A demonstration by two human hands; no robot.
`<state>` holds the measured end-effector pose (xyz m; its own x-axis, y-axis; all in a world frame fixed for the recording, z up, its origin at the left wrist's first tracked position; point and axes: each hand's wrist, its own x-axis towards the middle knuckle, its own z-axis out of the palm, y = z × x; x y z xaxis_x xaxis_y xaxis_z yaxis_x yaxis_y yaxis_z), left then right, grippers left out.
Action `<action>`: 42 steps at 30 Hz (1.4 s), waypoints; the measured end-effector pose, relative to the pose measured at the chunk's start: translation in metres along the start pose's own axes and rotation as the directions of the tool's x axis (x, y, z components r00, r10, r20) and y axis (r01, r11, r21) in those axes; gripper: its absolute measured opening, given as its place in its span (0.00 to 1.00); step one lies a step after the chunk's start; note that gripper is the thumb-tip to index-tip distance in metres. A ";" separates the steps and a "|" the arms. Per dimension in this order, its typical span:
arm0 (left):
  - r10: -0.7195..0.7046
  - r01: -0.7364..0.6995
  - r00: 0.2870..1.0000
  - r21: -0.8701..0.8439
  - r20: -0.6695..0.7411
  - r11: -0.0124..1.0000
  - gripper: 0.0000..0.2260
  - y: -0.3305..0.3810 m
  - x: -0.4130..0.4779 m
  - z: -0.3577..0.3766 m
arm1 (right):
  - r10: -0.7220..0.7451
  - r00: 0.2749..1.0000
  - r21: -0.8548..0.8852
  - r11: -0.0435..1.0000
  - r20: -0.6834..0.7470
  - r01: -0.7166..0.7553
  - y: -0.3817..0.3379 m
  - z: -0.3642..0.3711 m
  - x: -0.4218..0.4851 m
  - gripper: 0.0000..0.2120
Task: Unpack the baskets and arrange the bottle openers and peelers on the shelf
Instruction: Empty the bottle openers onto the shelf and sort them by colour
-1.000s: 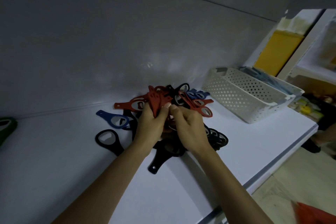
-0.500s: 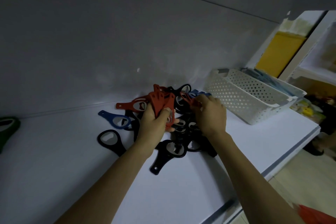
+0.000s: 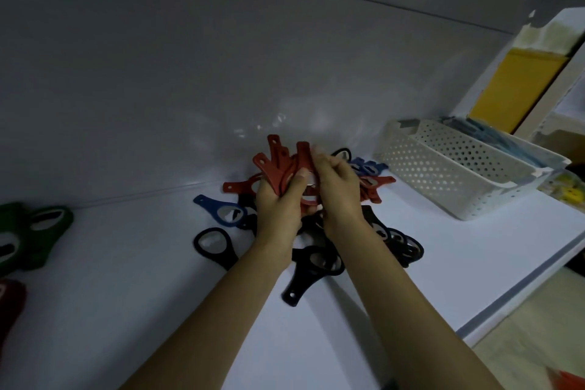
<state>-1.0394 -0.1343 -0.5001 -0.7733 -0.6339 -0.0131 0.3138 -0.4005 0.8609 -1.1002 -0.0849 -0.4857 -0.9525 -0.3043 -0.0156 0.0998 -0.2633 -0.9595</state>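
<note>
Your left hand point(image 3: 277, 212) grips a fanned bunch of red bottle openers point(image 3: 274, 159), handles up, while your right hand point(image 3: 338, 190) pinches its right edge, above the loose pile point(image 3: 319, 263) of black and blue openers on the white shelf point(image 3: 126, 279). A perforated white basket point(image 3: 443, 174) stands right of the pile.

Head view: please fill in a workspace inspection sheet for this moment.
Surface: white shelf board, dimly lit.
Job's things: fanned bunch of red flat bottle openers held up. Loose pile of black, blue and red openers beneath. Green openers and a dark red one at the left edge. White perforated plastic basket at right with blue items inside, kind unclear.
Clutter: blurred yellowish items right of the basket, unclear.
Grippers: left hand grips the red bunch; right hand curls on it too.
Cables: nothing seen.
Surroundings: grey back wall; yellow panel beyond the shelf.
</note>
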 end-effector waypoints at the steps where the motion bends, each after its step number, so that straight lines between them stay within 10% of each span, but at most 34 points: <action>1: -0.010 0.010 1.000 -0.046 0.000 0.999 0.11 0.002 0.002 -0.001 | 0.036 0.999 0.019 0.999 0.019 -0.036 -0.001 0.000 0.003 0.18; 6: -0.269 0.265 0.959 -0.592 0.083 0.761 0.11 0.024 0.012 -0.018 | -0.184 0.979 -0.421 0.897 -0.090 0.131 0.003 -0.012 0.017 0.15; 12: -0.274 0.263 0.956 -0.716 0.103 0.647 0.11 0.039 0.025 -0.041 | -0.216 0.956 -0.954 0.180 0.200 0.240 0.023 -0.017 0.023 0.19; 16: -0.235 0.216 0.970 -0.628 0.054 0.748 0.09 0.041 0.026 -0.040 | -0.213 0.941 -0.965 -0.044 0.262 0.258 0.024 -0.009 0.024 0.17; 20: -0.190 0.148 0.980 -0.435 -0.056 0.888 0.14 0.036 0.017 -0.043 | -0.276 0.920 -0.928 0.171 0.279 0.333 0.008 -0.007 0.017 0.07; 25: -0.095 0.070 0.992 -0.255 -0.085 0.964 0.12 0.040 -0.010 -0.062 | -0.153 0.973 -0.266 0.944 0.172 0.196 -0.017 0.013 -0.025 0.08; 37: 0.105 -0.105 0.994 0.236 0.010 0.966 0.16 0.071 -0.100 -0.139 | 0.018 0.855 -0.084 0.996 0.518 0.030 0.040 0.079 -0.133 0.15; 39: 0.197 -0.176 0.980 0.474 0.006 0.863 0.18 0.071 -0.113 -0.153 | -0.010 0.790 -0.169 0.975 0.613 0.143 0.046 0.086 -0.144 0.05; 42: 0.335 -0.191 0.942 0.791 -0.019 0.581 0.20 0.068 -0.127 -0.169 | -0.104 0.719 -0.216 0.915 0.687 0.340 0.059 0.092 -0.157 0.17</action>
<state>-0.8264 -0.1925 -0.5254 -0.6131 -0.7438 0.2662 -0.1061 0.4115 0.9052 -0.9185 -0.1367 -0.5139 -0.4972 -0.8205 0.2821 -0.2945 -0.1463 -0.9444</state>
